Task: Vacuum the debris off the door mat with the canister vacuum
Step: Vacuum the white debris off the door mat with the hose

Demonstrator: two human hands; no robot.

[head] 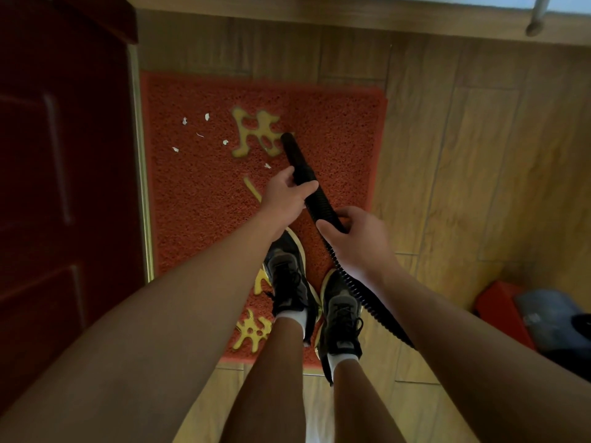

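Two dark sneakers (315, 302) are planted at the 6 o'clock end of the red looped-pile door mat (335, 129). The ribbed black vacuum hose (323, 206) is gripped by the right hand (355, 241), lower, and the left hand (286, 193), nearer the nozzle. Six white paper scraps (184, 121) are counted toward 10 o'clock.
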